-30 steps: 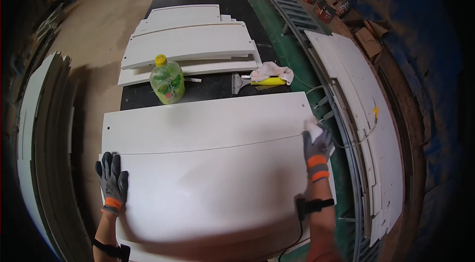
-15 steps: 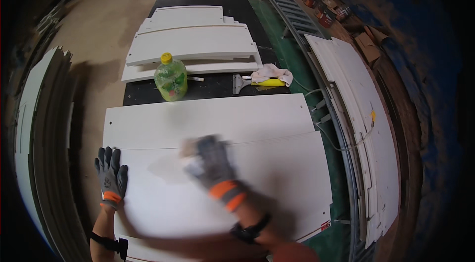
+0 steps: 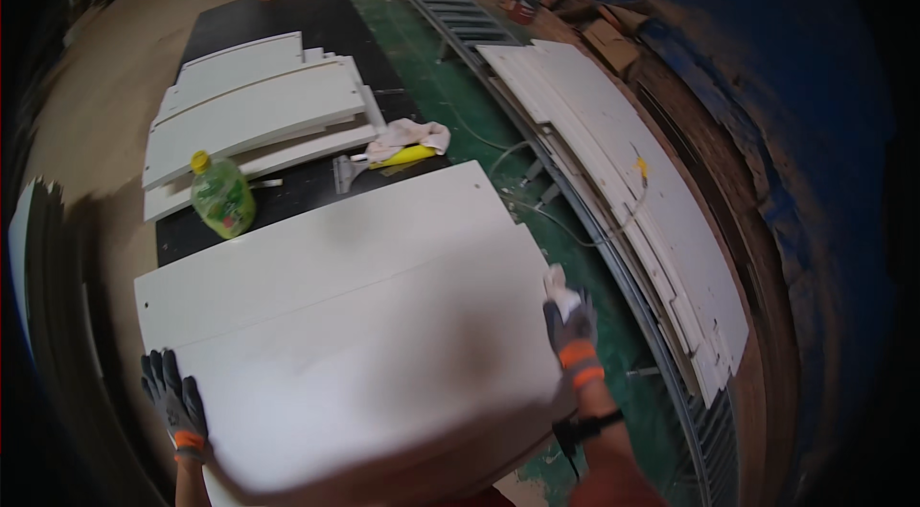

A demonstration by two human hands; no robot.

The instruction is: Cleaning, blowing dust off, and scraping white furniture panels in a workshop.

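The grey-gloved left hand [image 3: 175, 402] lies open on the left edge of a broad white panel [image 3: 326, 382] at the black counter [image 3: 305, 188]'s near end; the orange-cuffed right hand [image 3: 572, 320] grips crumpled white cloth [image 3: 554, 282] at the right edge, green floor [image 3: 613, 334] giving room beyond.

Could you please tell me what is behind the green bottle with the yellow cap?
Behind the bottle lie stacked white panels, on a black table. The bottle covers part of the table and of the panels' edge, so I cannot tell whether anything small is hidden there.
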